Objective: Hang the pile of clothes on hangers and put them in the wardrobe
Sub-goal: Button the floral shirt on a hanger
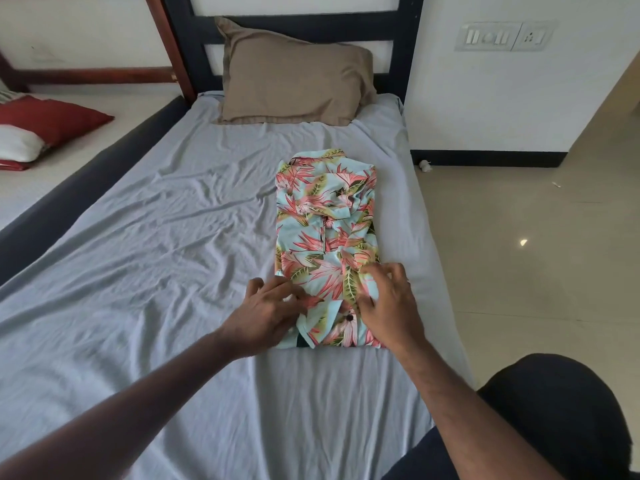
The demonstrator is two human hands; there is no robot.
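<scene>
- So there's a floral shirt (325, 237) lying folded on the bed (145, 237), over by the bed's right edge, roughly midway between the head end and the foot end. Looks like there might be more than one piece folded in that stack, but I honestly can't tell from here.
- The long axis of the bundle runs up the bed toward the brown pillow (294, 74), which sits propped at the head end, well apart from the shirt.
- Both hands are on the near end of the shirt, the end closest to the person. The left hand (266, 313) is on the near-left corner, fingers curled down into the fabric, pinching at it as far as I can see. The right hand (388, 303) is on the near-right corner, fingers bent over the cloth, gripping it too I'd say.
- Neither hand is really nearer, they're side by side with a dark button (349, 317) showing between them.
- My guess is the shirt is about to be opened up or lifted from this near end, so the rest of it would trail away toward the pillow.
- No hanger or wardrobe anywhere in sight, so the task looks barely started.
- There's a red cushion (52, 119) off on the neighbouring bed to the left.
</scene>
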